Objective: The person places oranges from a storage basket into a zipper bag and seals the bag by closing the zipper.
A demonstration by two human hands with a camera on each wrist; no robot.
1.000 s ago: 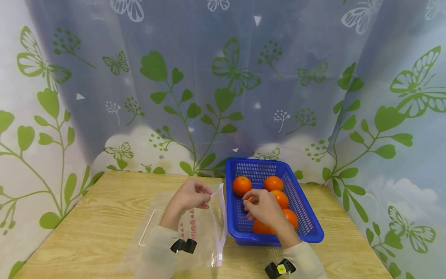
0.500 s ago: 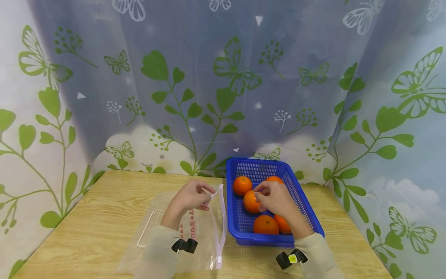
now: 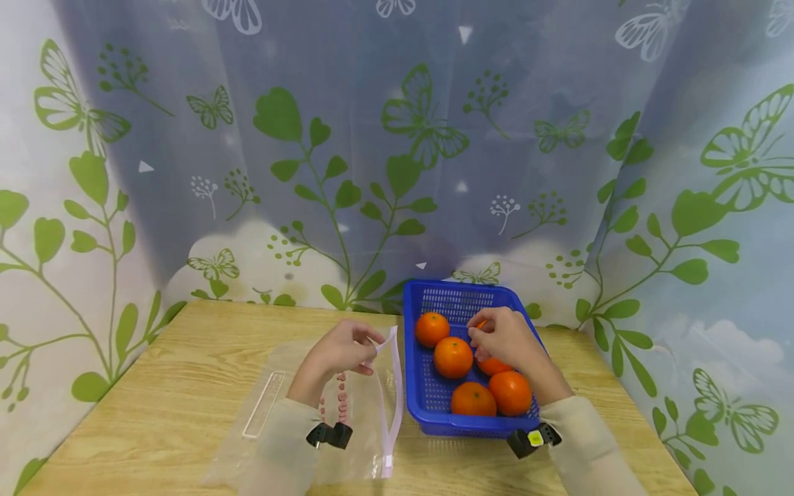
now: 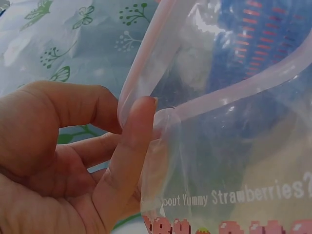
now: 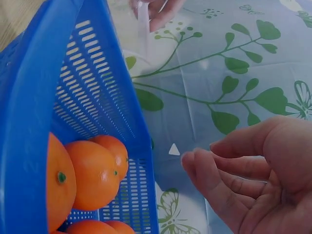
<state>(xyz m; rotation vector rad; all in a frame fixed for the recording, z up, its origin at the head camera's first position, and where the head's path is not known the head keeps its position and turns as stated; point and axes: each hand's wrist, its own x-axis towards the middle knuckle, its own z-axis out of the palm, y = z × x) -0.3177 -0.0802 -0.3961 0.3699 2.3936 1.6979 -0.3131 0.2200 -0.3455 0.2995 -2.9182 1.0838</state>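
A clear plastic zip bag (image 3: 366,430) with pink print and a pale pink zip edge lies on the left, its mouth toward the basket. My left hand (image 3: 340,353) pinches the far corner of that mouth between thumb and fingers; the left wrist view shows the zip strips (image 4: 146,58) spread apart. Several oranges (image 3: 453,357) sit in a blue plastic basket (image 3: 414,406). Above the basket's right side hovers my right hand (image 3: 507,337), fingers loosely bent, holding nothing. It partly covers an orange at the back right. In the right wrist view the fingertips (image 5: 192,163) stand apart from the oranges.
The bag and basket stand side by side on a wooden table (image 3: 186,365). Behind the table hangs a curtain (image 3: 347,172) printed with leaves and butterflies. The basket's raised walls surround the oranges.
My right hand has moved right and slightly back, away from the middle orange, uncovering it and the front ones. The left hand keeps its hold on the bag.
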